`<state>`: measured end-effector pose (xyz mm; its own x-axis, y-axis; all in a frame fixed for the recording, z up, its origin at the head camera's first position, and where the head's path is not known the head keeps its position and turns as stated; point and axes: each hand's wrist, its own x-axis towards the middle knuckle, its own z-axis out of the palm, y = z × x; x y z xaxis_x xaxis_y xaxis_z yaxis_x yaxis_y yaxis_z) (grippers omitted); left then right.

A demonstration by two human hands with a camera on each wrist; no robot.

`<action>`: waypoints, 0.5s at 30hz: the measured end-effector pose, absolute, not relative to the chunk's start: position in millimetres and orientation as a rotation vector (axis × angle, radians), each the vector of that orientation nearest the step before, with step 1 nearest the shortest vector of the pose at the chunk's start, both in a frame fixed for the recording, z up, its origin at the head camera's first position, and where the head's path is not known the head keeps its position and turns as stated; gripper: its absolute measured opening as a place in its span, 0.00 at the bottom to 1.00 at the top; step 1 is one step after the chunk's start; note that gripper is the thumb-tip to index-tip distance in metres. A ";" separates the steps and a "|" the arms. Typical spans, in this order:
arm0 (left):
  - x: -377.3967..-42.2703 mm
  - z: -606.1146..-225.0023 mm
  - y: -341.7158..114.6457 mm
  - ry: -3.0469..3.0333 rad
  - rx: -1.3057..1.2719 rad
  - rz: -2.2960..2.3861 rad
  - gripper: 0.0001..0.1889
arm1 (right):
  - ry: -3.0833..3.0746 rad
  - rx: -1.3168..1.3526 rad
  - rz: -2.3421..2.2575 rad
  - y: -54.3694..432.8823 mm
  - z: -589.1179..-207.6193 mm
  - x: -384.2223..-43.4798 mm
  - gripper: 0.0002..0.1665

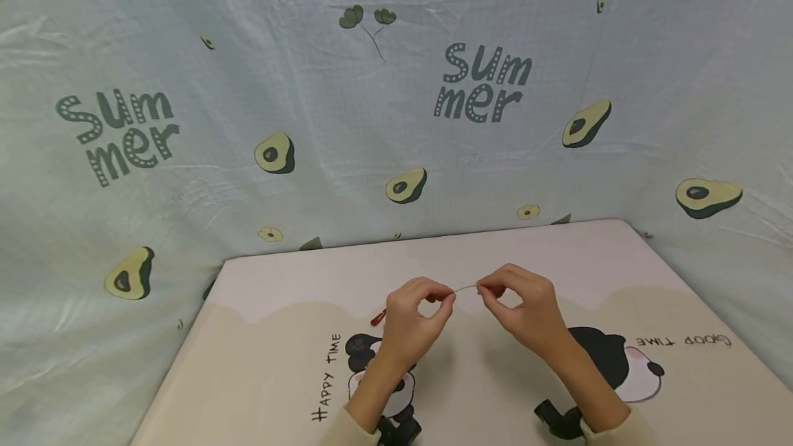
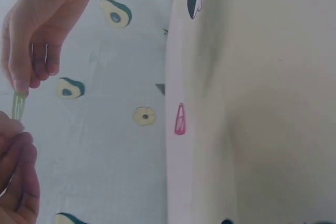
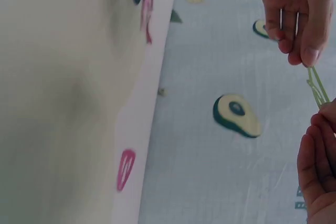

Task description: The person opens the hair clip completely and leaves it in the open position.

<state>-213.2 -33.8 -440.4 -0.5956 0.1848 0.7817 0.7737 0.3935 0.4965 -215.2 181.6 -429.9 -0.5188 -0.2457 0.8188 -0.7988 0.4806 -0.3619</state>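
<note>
A slim green snap hair clip (image 3: 317,87) spans the gap between my two hands, above the table. My left hand (image 1: 411,319) pinches one end of it between thumb and index finger. At the other end, the thumb and index finger of my right hand (image 1: 523,305) pinch the clip. From the head it looks like a thin line, seen edge-on; the right wrist view shows its narrow strips and the gaps between them. A red hair clip (image 1: 378,319) lies on the table beside my left hand, partly hidden by it.
A pale table (image 1: 483,391) with printed cartoon animals and lettering lies under my hands. Near its far edge lies a pink snap hair clip (image 3: 125,169), with pinkish-red pieces (image 3: 148,11) farther along. Behind hangs a pale curtain (image 1: 347,109) with avocado prints.
</note>
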 end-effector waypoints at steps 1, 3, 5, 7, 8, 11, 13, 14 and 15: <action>-215.7 -441.3 -29.8 -2.056 -0.807 -1.221 0.03 | -2.038 0.846 0.981 185.8 -430.8 -216.4 0.15; -220.9 -444.2 -21.6 -2.128 -0.783 -1.283 0.03 | -2.077 0.816 0.960 193.8 -433.8 -218.9 0.15; -225.9 -447.8 -13.6 -2.185 -0.766 -1.332 0.02 | -2.114 0.783 0.943 201.4 -438.0 -221.0 0.15; -230.9 -451.7 -5.8 -2.241 -0.748 -1.377 0.01 | -2.159 0.746 0.928 208.8 -443.2 -223.9 0.15; -233.5 -453.7 -2.2 -2.267 -0.736 -1.399 0.01 | -2.186 0.729 0.923 212.4 -445.9 -225.4 0.15; -242.0 -459.5 6.3 -2.385 -0.681 -1.462 0.03 | -2.364 0.647 0.923 220.9 -451.9 -229.6 0.11; -247.8 -464.0 11.0 -2.475 -0.646 -1.477 0.03 | -2.501 0.598 0.916 226.1 -454.8 -232.4 0.08; -251.0 -466.4 13.7 -2.514 -0.643 -1.466 0.03 | -2.571 0.569 0.912 228.5 -455.5 -233.5 0.07; -253.7 -468.5 16.3 -2.559 -0.639 -1.449 0.03 | -2.638 0.541 0.899 230.6 -456.4 -234.7 0.06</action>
<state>-253.7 16.3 -468.5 -0.9015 0.2961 0.3156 0.4229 0.4486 0.7873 -234.7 230.6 -456.4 -0.8835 -0.2516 0.3952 -0.4406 0.7328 -0.5185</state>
